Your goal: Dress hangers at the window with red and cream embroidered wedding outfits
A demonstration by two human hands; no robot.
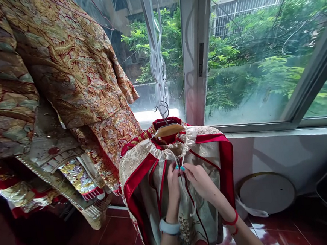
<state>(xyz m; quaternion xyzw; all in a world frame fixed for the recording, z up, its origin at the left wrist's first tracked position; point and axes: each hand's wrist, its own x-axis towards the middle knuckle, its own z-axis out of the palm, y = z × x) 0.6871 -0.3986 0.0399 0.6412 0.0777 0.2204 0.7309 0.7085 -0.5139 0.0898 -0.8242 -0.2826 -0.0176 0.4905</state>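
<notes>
Two hands tie off the neck of a robe: the left hand (173,191) and right hand (200,182), forearms raised, pinch a white cord (194,205) narrowly in their fingertips (a pale watch (169,226) on the left wrist), below the gathered collar of a red-trimmed cream robe (211,152) on a wooden hanger (166,130).

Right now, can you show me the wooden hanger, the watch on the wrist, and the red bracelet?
wooden coat hanger (166,130), head view, on its flat wooden arm
pale blue wristwatch (169,226), head view, on its strap
red bracelet (232,219), head view, on its red band
</notes>
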